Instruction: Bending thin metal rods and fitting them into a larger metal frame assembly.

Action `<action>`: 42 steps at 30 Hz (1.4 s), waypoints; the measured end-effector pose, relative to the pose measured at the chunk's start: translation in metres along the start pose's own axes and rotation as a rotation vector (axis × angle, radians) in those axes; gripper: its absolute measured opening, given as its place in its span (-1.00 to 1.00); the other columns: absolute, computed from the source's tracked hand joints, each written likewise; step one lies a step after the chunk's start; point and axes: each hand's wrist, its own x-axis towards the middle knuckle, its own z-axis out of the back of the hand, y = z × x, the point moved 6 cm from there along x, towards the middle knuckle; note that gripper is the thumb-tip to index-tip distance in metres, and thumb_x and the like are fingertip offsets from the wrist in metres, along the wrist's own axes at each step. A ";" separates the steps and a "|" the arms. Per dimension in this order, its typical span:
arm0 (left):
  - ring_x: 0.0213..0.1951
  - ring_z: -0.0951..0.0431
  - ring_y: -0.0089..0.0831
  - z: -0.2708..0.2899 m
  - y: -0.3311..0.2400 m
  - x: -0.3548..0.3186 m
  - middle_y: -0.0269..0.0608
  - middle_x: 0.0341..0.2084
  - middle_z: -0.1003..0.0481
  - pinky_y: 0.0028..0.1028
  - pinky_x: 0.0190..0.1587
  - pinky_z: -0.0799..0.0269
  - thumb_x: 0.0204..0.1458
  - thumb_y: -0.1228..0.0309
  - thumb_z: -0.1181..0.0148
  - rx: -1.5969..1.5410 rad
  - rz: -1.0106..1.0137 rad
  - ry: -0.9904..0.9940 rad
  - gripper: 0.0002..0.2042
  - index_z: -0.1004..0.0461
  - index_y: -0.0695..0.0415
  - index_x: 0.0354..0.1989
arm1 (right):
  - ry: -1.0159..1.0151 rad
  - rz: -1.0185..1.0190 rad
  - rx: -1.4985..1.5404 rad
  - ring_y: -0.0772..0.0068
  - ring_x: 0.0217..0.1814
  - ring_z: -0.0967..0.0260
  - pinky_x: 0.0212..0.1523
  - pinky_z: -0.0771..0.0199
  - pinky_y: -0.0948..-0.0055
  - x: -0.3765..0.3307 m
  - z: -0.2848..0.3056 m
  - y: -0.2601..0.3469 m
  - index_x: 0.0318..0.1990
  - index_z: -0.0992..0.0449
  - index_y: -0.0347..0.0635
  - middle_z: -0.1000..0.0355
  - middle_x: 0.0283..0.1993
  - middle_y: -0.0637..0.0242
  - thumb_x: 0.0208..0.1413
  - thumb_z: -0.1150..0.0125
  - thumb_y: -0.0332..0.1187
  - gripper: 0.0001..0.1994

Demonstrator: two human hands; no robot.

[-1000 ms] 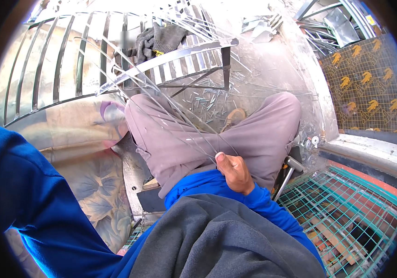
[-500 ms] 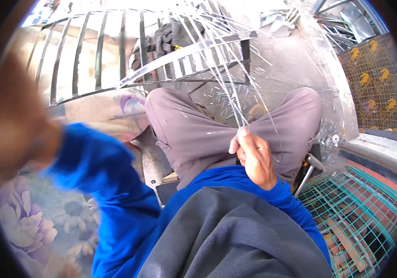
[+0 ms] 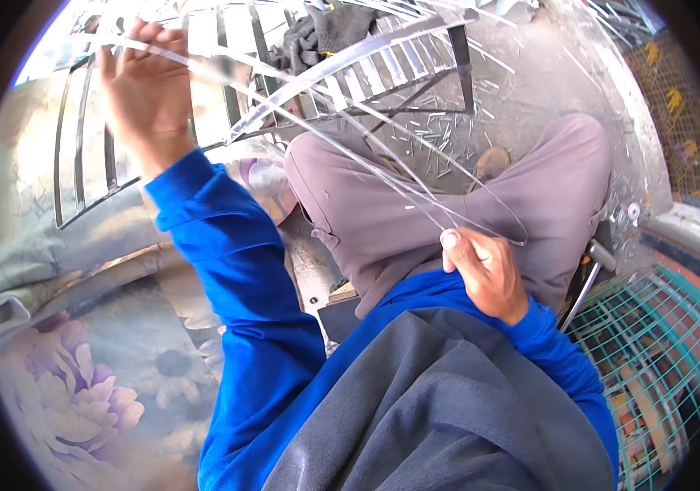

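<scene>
My right hand (image 3: 485,274), in front of my lap, is closed around the near ends of several thin, silvery metal wires (image 3: 350,155). They fan out from the fist up to the left and away across a metal frame. One wire bends in a loop over my right knee. My left hand (image 3: 154,94) is raised at the upper left, fingers apart and palm showing. Wires cross its fingers, but the hand is not closed on them. Behind it lies the dark metal frame (image 3: 244,123) with parallel bars.
A dark grey cloth (image 3: 325,37) lies behind the frame. Short cut metal pieces (image 3: 440,139) litter the floor. At my right are a green wire-mesh basket (image 3: 644,360) and a hammer-like tool (image 3: 599,255). Flower-patterned sheeting (image 3: 80,385) spreads out at left.
My left hand, blurred and nearer before, has moved away and right, and now shows open fingers by the wires. The wires have swung left; my right hand keeps its hold.
</scene>
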 end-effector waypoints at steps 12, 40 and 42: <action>-0.77 0.07 -0.68 -0.013 -0.043 0.004 -0.52 -0.82 -0.04 -0.60 -0.72 0.22 0.06 0.59 0.04 -0.555 0.020 0.180 -0.87 -0.39 0.19 -0.51 | 0.436 -0.253 0.337 0.66 -0.52 -0.05 -0.43 -0.10 0.51 -0.010 -0.008 -0.033 -0.48 -0.49 -0.23 -0.17 -0.61 0.52 0.41 0.14 0.15 -0.37; -0.73 0.00 -0.67 -0.053 -0.090 -0.013 -0.54 -0.77 -0.06 -0.63 -0.65 0.09 -0.13 0.59 0.03 -0.131 -0.109 0.107 -0.73 -0.11 -0.04 -0.72 | 0.347 -0.138 0.166 0.42 -0.51 0.00 -0.40 -0.14 0.31 -0.015 -0.014 -0.061 -0.53 -0.27 -0.27 -0.11 -0.63 0.32 0.40 0.14 0.15 -0.37; -0.73 -0.02 -0.67 -0.054 -0.090 -0.015 -0.54 -0.77 -0.06 -0.62 -0.64 0.07 -0.12 0.59 0.03 -0.101 -0.142 0.097 -0.73 -0.11 -0.05 -0.72 | 0.346 -0.133 0.152 0.37 -0.51 -0.06 -0.38 -0.20 0.28 -0.015 -0.015 -0.063 -0.52 -0.32 -0.31 -0.18 -0.63 0.26 0.40 0.12 0.14 -0.36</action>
